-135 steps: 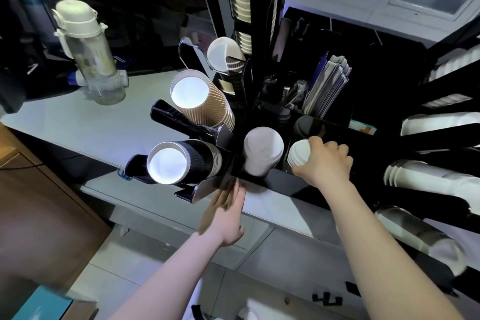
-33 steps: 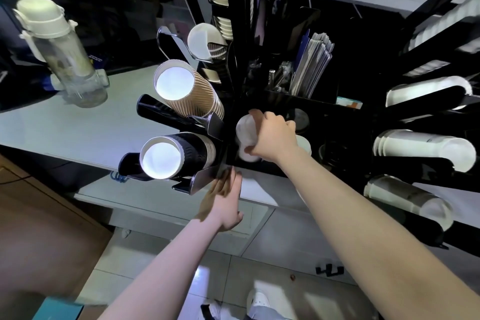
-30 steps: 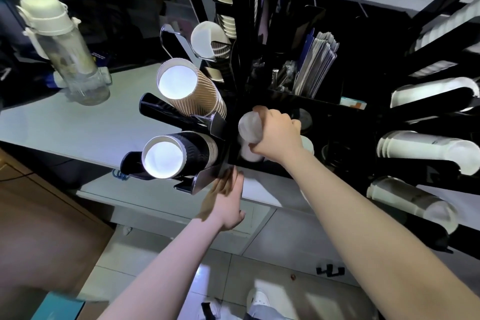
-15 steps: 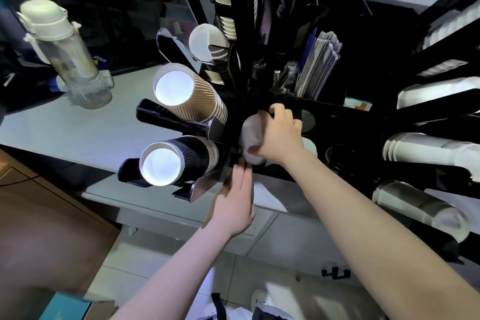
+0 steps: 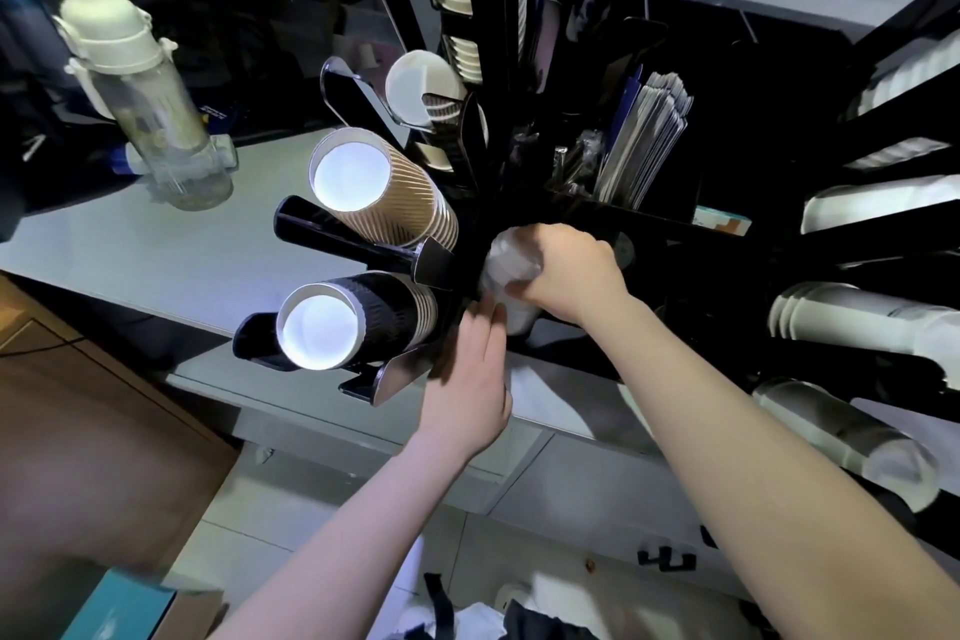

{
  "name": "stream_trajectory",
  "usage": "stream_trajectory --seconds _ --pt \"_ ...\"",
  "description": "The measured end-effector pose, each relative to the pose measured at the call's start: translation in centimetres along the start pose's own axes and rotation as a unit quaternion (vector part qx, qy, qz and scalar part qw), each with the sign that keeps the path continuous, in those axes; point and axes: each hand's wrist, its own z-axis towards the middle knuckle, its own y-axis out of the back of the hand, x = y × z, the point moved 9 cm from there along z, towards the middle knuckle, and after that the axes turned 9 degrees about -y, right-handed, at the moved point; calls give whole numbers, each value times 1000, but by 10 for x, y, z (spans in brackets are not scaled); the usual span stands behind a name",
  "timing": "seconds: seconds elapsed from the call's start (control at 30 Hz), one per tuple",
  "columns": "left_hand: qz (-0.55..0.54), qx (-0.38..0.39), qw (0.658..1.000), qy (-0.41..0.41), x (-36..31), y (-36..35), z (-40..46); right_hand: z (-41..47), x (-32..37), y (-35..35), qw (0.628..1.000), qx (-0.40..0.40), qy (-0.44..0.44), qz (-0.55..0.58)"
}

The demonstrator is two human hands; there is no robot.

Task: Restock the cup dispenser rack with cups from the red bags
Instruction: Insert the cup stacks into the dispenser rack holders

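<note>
right hand gripping white cup stack, axis probably pointing rackward; left hand flat-fingered, touching just below

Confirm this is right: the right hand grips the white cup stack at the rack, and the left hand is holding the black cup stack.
One thing is wrong. In the head view the left hand holds nothing; its straight fingers reach the white cup stack below the right hand. The black cup stack sits untouched in the rack.
</note>
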Motion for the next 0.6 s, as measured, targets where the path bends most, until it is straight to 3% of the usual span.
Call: stream_trajectory --seconds 0.2,0.37,0.5,0.6 --pt "35 4 999 3 0 3 5 -27 26 -5 976 -181 120 -37" --pt "42 25 999 14 6 2 8 -33 23 -7 961 -238 138 -17" --pt "42 21 998 31 5 6 6 -44 17 25 927 -320 177 80" --pt "58 2 998 29 3 12 8 -56 -6 51 891 -398 139 166"
